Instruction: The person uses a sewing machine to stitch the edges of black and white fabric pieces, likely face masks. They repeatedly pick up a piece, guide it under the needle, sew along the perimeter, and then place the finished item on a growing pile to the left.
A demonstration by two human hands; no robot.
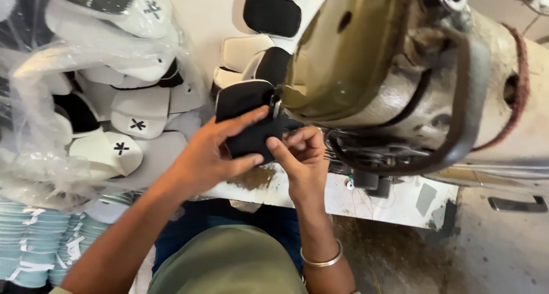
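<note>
Head view: both hands pinched a black pad (247, 121) against the sewing machine (400, 88), left hand (214, 154) closed over its near edge, right hand (300, 154) steadying it under the needle. White pieces (137, 114) lay bagged at left.

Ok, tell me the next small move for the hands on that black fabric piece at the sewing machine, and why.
Probably nudge the black padded fabric piece slightly further in under the old beige sewing machine head. The left hand and right hand both pinch it flat, and its far edge sits right at the machine's needle area, though the needle itself is hard to make out.
</note>
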